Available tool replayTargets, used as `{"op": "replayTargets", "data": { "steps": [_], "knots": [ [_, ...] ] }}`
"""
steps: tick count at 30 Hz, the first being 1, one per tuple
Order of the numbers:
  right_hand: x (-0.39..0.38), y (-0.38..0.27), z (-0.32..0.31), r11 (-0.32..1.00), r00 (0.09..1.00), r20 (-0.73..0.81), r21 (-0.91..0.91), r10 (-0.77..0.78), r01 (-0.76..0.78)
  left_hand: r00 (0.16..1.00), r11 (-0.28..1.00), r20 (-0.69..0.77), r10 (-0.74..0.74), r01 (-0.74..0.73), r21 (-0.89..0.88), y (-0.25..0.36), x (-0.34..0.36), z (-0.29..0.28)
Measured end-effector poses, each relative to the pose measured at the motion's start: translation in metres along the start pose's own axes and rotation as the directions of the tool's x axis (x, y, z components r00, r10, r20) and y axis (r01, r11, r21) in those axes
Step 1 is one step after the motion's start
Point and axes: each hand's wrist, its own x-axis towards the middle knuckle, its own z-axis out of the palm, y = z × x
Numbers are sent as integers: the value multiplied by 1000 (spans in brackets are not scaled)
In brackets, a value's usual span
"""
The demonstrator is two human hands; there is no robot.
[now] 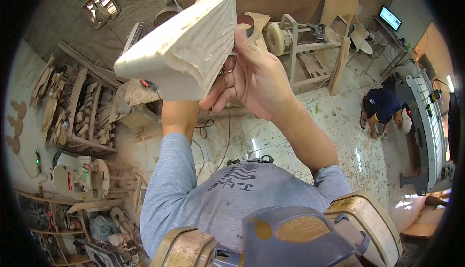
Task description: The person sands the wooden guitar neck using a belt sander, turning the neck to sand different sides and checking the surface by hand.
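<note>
A large piece of pale carved wood [177, 44] is held up in front of me, with a smooth, broad face and rippled, scalloped grooves along its right side. My right hand [256, 68] grips its right edge, thumb up along the grooved side and fingers curled beneath; a ring shows on one finger. A small pale sliver shows beside that thumb, too little to name. My left forearm [179, 117] rises behind the wood, which hides my left hand and its fingers.
Beyond the wood stands a wooden frame bench [293, 49] with a round blower-like machine [276, 39]. Wood offcuts [92, 107] fill a rack at left. Cords [206, 126] trail over the littered tiled floor. Another person [382, 107] crouches at right beside a long grey machine [424, 131].
</note>
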Motion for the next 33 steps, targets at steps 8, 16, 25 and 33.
{"op": "replayTargets", "data": {
  "steps": [8, 16, 25, 33],
  "knots": [
    [-2, -2, 8, 999, 1000, -13, -40, -10, 9, 1000, 1000, 1, -13, 13, 7, -5, -20, 0],
    [-7, -1, 10, 998, 999, -44, -57, -14, 12, 999, 999, 11, -42, 42, 17, -17, -37, -3],
    [-8, -4, 17, 998, 999, -16, -53, -30, 29, 999, 999, 19, -28, 28, 17, -13, -40, -2],
    [-4, -2, 15, 999, 999, 17, -18, -35, 35, 999, 1000, 30, -15, 14, 18, -10, -39, -4]
  ]
}}
